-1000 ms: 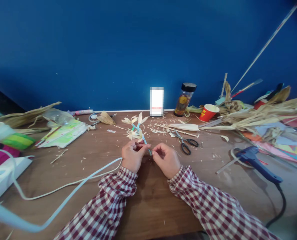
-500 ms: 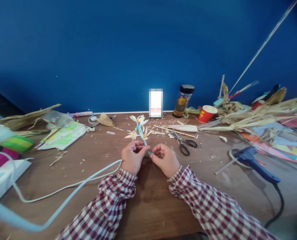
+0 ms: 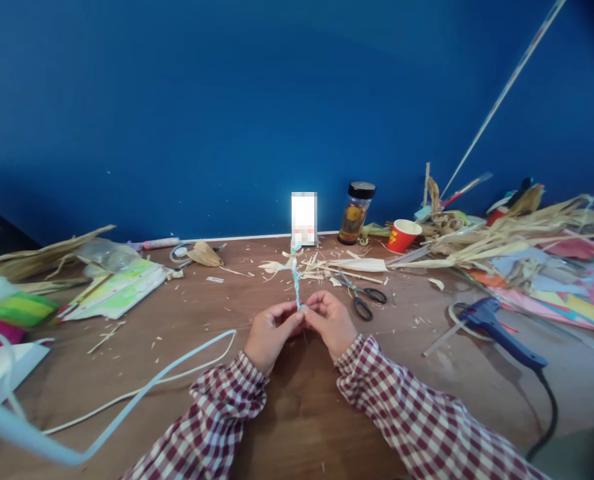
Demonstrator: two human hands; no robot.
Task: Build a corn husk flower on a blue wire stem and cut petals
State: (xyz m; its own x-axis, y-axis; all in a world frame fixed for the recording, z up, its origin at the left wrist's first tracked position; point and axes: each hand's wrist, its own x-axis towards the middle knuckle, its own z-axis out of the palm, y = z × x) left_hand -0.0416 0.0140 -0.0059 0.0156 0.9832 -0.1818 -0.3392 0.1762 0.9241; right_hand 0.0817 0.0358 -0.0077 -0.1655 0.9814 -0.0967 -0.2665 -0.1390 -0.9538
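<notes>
A flower stem [image 3: 297, 283] wrapped in pale blue stands upright between my hands, with cream husk-like petals [image 3: 271, 267] branching off its upper part. Its top overlaps a blurred-out white patch. Near the lower end, my left hand [image 3: 273, 335] pinches the stem between thumb and fingers. My right hand [image 3: 333, 325] is closed at the same spot, its thumb and fingertips meeting the left ones at the stem's bottom. Thin dark strands hang below the fingertips. Black-handled scissors [image 3: 363, 298] lie just beyond my right hand.
A blue glue gun [image 3: 501, 330] lies at right, near dried corn husks [image 3: 507, 233] and coloured paper. A red paper cup [image 3: 403, 236] and a lidded jar [image 3: 357, 213] stand at the back. Husk scraps litter the table. A white cable [image 3: 141, 393] crosses the left side.
The stem has turned more upright and its petals show from another side. My right hand has moved in to meet my left at the stem's lower end. The view has shifted slightly.
</notes>
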